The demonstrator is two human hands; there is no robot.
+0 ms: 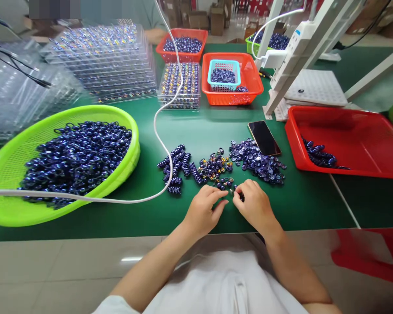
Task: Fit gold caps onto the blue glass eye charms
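My left hand (203,208) and my right hand (253,205) rest close together on the green table mat (216,131), both with fingers pinched on small dark blue pieces at their tips. Just beyond them lies a pile of blue and gold beads (214,167). Stacked rows of blue pieces (176,168) sit to its left, and a heap of flat blue pieces (257,160) to its right.
A large lime basket (6,174) of blue pieces stands at left, crossed by a white cable (155,126). A phone (263,138) and a red tray (356,131) lie at right. Orange baskets (249,83), clear bead trays (180,85) and a white stand (301,48) fill the back.
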